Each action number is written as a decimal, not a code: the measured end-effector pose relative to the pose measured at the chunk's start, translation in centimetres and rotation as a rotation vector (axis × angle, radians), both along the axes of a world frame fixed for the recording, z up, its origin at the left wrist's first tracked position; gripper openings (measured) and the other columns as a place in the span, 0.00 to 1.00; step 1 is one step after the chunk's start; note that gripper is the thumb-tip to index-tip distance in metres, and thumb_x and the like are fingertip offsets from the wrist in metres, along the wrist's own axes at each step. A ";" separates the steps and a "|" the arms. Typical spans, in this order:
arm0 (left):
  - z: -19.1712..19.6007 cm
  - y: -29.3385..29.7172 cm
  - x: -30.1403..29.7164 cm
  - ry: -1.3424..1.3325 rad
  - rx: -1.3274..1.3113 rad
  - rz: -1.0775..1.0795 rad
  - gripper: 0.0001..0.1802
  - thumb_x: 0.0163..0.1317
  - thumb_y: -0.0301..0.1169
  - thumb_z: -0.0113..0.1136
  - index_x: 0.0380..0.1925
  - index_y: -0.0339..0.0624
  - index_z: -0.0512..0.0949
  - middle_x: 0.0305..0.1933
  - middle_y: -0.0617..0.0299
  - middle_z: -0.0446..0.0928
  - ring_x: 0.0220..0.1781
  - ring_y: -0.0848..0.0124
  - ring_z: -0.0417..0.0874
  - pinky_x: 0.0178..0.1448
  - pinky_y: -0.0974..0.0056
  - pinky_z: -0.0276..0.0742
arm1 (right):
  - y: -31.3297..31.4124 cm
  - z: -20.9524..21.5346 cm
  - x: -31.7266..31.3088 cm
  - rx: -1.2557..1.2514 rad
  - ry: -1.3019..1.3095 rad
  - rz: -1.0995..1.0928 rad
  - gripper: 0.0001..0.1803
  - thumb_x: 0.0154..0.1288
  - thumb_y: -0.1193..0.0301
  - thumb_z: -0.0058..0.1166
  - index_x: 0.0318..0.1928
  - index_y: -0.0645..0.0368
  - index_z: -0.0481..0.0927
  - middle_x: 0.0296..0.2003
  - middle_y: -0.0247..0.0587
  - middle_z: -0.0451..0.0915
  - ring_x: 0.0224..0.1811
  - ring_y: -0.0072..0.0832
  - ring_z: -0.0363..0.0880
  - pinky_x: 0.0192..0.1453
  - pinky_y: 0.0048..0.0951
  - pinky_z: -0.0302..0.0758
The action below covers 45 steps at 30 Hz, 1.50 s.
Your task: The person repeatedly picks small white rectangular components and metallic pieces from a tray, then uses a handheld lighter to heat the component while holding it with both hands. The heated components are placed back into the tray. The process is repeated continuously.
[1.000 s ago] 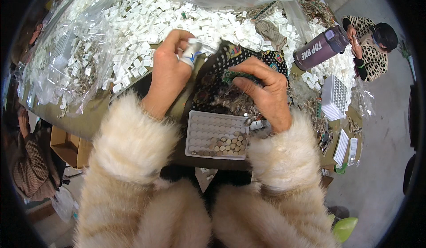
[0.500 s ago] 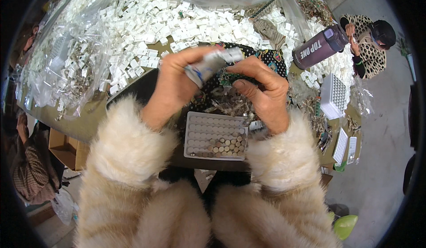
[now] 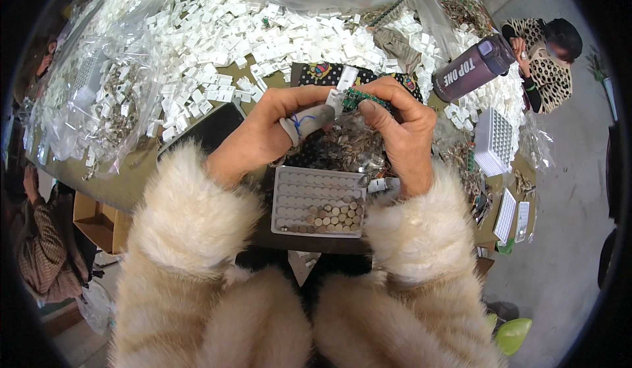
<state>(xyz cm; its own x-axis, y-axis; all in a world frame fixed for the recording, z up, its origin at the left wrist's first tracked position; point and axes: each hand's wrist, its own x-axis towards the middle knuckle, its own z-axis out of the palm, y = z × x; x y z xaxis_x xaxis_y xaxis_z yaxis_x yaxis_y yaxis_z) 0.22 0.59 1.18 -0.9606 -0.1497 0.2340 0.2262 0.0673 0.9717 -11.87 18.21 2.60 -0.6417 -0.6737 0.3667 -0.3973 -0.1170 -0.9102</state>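
My left hand [image 3: 260, 128], its thumb wrapped in a grey cloth cover [image 3: 307, 122] tied with blue thread, pinches a small white plastic case [image 3: 335, 101]. Several green circuit boards [image 3: 359, 98] are gripped together between the thumb and fingers of my right hand [image 3: 403, 124], right beside the case. A second white piece [image 3: 347, 77] shows just beyond the fingertips; whether it is joined to the first I cannot tell. Below both hands, a heap of small metal-looking scraps [image 3: 359, 145] lies on dark dotted cloth. Closer to me is a clear plastic tray [image 3: 279, 200] partly filled with round metal cells [image 3: 337, 216].
White plastic cases [image 3: 263, 35] cover the far table. A purple bottle [image 3: 471, 72] leans at right, near a white slotted tray [image 3: 492, 141]. A black flat object [image 3: 203, 131] lies left of my hand. Another person [image 3: 550, 65] is at far right, and a cardboard box [image 3: 99, 220] at left.
My left hand, blurred before, has come down and in to meet the right, bringing the white case against the circuit boards. The right hand has lifted the boards slightly.
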 end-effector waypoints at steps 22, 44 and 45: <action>0.1 -0.2 -0.2 -0.276 0.326 0.096 0.06 0.69 0.30 0.60 0.41 0.42 0.84 0.28 0.66 0.82 0.23 0.85 0.74 0.23 0.79 0.60 | -0.2 0.1 0.2 0.018 0.317 0.056 0.11 0.57 0.82 0.66 0.41 0.66 0.84 0.34 0.44 0.81 0.37 0.34 0.81 0.43 0.30 0.75; -1.4 -0.2 -0.6 -0.036 0.130 0.103 0.07 0.63 0.21 0.62 0.41 0.38 0.85 0.38 0.63 0.85 0.37 0.77 0.83 0.42 0.71 0.81 | -1.2 -0.8 0.8 -0.027 0.466 0.019 0.11 0.52 0.85 0.65 0.38 0.65 0.83 0.33 0.43 0.80 0.35 0.38 0.81 0.39 0.30 0.75; -1.5 -0.2 -0.7 -0.071 0.082 0.142 0.08 0.64 0.20 0.62 0.41 0.38 0.85 0.39 0.62 0.85 0.38 0.76 0.84 0.45 0.70 0.82 | -1.3 -1.0 0.9 -0.018 0.555 -0.019 0.12 0.51 0.84 0.65 0.38 0.64 0.84 0.33 0.43 0.80 0.35 0.39 0.81 0.38 0.31 0.75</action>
<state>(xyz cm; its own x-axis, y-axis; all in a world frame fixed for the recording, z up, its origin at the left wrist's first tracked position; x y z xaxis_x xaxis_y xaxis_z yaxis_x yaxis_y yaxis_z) -0.43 0.43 -0.29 -0.9420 -0.3012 0.1479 0.1508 0.0137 0.9885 -10.96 16.95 1.64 -0.3613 -0.6543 0.6643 -0.8187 -0.1183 -0.5618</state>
